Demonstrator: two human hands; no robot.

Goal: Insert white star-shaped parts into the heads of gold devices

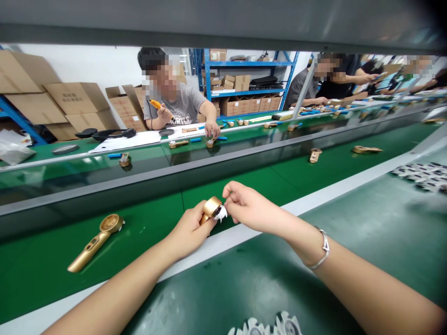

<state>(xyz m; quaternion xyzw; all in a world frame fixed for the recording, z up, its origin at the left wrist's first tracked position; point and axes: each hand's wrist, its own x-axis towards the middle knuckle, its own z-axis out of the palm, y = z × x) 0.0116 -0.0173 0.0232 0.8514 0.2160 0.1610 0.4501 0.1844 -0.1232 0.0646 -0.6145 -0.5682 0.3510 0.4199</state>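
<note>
The gold tool (pixel 211 207) sits in the person's left hand (pixel 190 231), whose fingers are closed tight around its handle, so most of the handle is hidden. The right hand (pixel 249 208) pinches a small white piece (pixel 221 214) against the tool's round head. Both are over the green belt (pixel 157 223). Left of the grip, well apart, another gold tool (pixel 95 242) lies flat on the belt. Far beyond the grip, a person in a grey shirt (pixel 185 109) sits; the shirt's writing is too small to read. Below the hands, white pieces (pixel 265 325) are cut off by the edge.
</note>
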